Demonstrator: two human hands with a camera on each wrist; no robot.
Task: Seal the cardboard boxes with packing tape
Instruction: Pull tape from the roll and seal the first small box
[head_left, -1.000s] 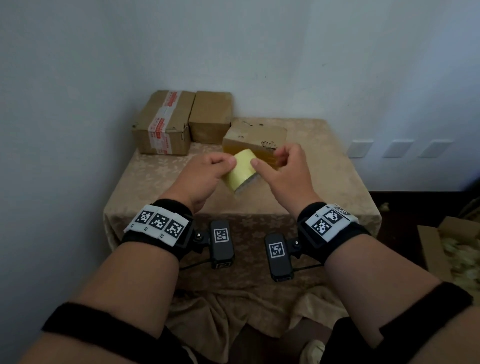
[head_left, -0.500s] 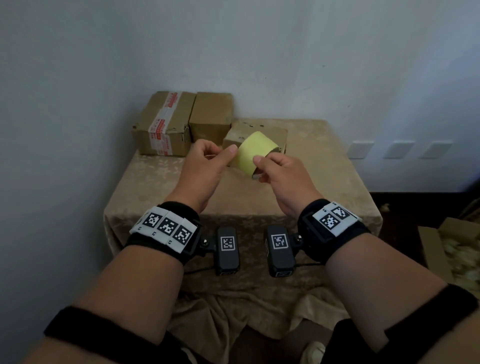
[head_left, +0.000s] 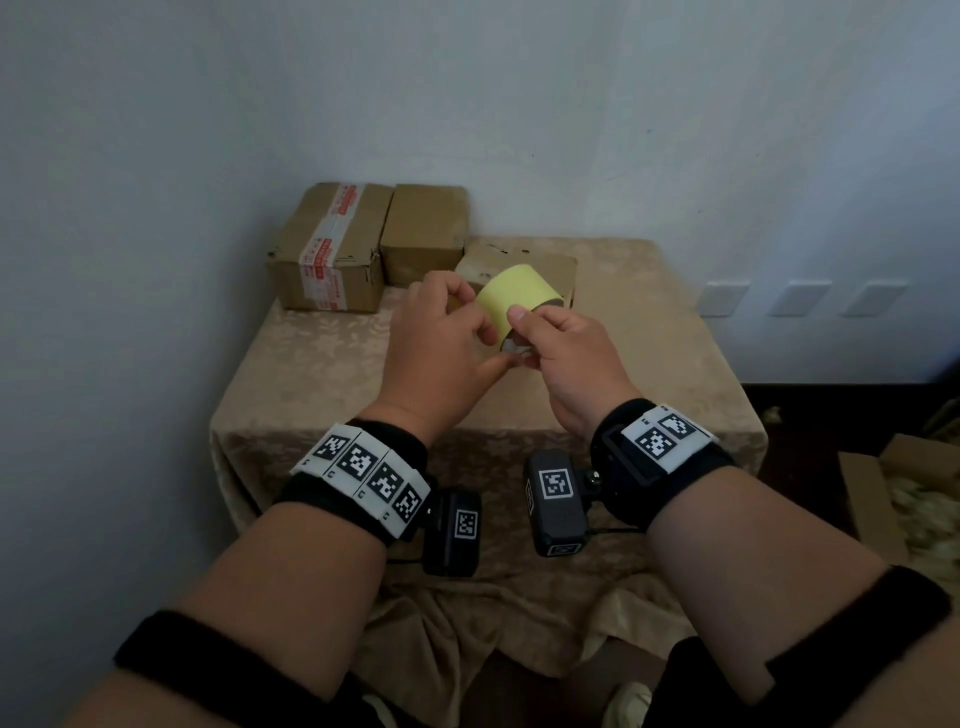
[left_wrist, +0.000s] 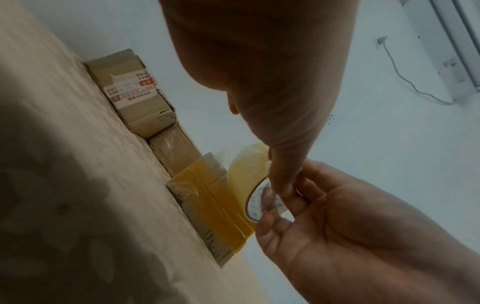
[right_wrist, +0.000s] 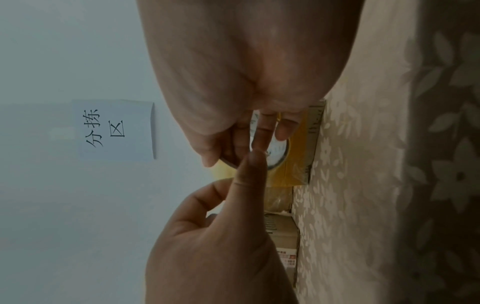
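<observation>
A yellow packing tape roll (head_left: 511, 293) is held in the air above the table, in front of a small cardboard box (head_left: 519, 255). My right hand (head_left: 522, 338) grips the roll, thumb on its outer face and fingers at its white core (left_wrist: 255, 202). My left hand (head_left: 491, 348) has curled fingers picking at the roll's near edge, thumb stretched under it. In the left wrist view a yellow band (left_wrist: 207, 197) lies across the small box's near face. Two more boxes stand at the back left: one with red-and-white tape (head_left: 332, 249) and a plain one (head_left: 423, 234).
The table (head_left: 322, 374) wears a beige patterned cloth and stands in a wall corner. An open carton (head_left: 878, 499) with filling sits on the floor to the right. Wall sockets (head_left: 800, 299) are at the right. A paper sign (right_wrist: 114, 129) hangs on the wall.
Both hands lifted the roll and carried it forward towards the small box. The roll turned in the hands, and my left thumb slid from its side to beneath its near edge.
</observation>
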